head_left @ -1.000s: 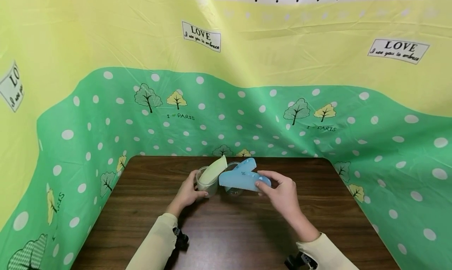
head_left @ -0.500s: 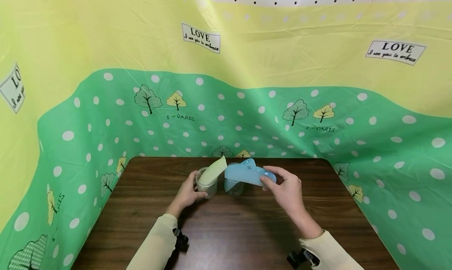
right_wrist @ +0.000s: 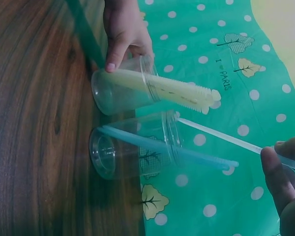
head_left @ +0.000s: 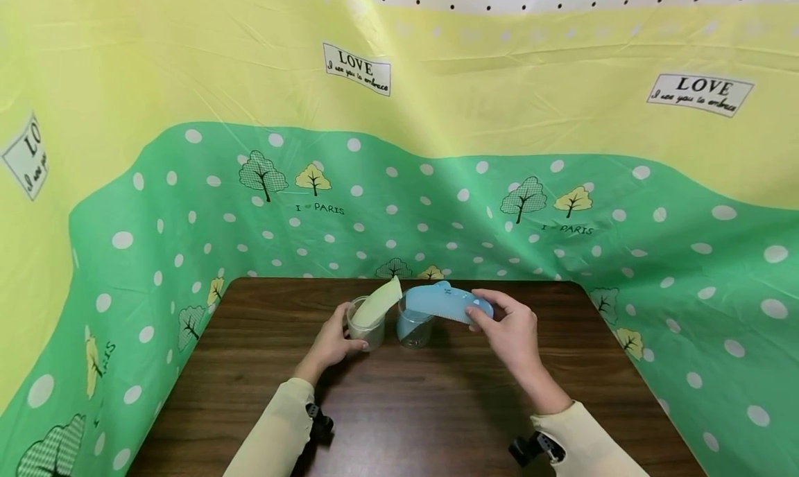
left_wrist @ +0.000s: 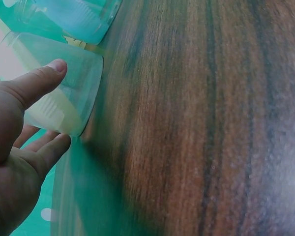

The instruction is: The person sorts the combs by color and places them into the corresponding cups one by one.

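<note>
My left hand (head_left: pixel 333 335) grips a clear plastic jar (head_left: pixel 376 337), thumb on one side and fingers on the other. A pale yellow-green comb (head_left: pixel 379 302) leans in it and sticks out above the rim; the right wrist view shows two toothed edges there, so it may be more than one. Beside it stands a second clear jar (right_wrist: pixel 105 152) with a blue comb (right_wrist: pixel 157 142) leaning inside. Between thumb and fingers, my right hand (head_left: pixel 513 328) pinches another blue comb (head_left: pixel 440 302), teeth downward. Its free end is at that jar's rim; whether they touch, I cannot tell.
Both jars stand on a dark wooden table (head_left: pixel 399 408), towards its back edge. A green and yellow patterned curtain (head_left: pixel 437 193) hangs behind the table and along its sides.
My right hand has moved right with the blue comb, whose free end has shifted from in front of the second jar to its rim. My left hand and its jar have stayed put.
</note>
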Available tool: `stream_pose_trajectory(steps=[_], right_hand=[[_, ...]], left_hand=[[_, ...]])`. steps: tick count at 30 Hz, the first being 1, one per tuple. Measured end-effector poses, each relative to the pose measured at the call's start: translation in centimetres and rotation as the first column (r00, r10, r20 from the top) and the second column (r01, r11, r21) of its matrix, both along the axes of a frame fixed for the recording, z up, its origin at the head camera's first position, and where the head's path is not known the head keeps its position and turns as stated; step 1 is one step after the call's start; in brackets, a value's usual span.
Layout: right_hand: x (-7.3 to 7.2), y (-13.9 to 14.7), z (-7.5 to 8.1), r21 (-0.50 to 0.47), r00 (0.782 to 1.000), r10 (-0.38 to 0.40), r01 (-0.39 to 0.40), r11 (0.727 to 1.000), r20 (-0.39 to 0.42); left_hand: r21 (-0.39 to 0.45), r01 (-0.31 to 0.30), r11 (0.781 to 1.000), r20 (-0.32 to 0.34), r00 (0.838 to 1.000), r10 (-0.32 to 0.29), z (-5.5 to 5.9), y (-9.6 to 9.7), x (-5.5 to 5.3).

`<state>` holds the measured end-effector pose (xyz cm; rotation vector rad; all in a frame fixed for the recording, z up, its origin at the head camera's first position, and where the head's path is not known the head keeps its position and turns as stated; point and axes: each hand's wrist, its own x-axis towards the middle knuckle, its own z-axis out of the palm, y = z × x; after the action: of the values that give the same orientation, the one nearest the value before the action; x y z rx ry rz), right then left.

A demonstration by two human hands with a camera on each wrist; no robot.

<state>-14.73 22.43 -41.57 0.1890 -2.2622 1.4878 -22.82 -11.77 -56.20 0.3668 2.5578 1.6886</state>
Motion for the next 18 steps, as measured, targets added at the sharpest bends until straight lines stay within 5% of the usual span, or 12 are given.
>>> stream_pose_trajectory(steps=[18], right_hand=[[-2.2,-0.1,0.0,0.134,1.000,0.002,-0.006,0.991,0.027]], left_hand=[[-0.004,-0.007,1.000,0.014,1.000,0.007,-0.3,-0.1,-0.3]])
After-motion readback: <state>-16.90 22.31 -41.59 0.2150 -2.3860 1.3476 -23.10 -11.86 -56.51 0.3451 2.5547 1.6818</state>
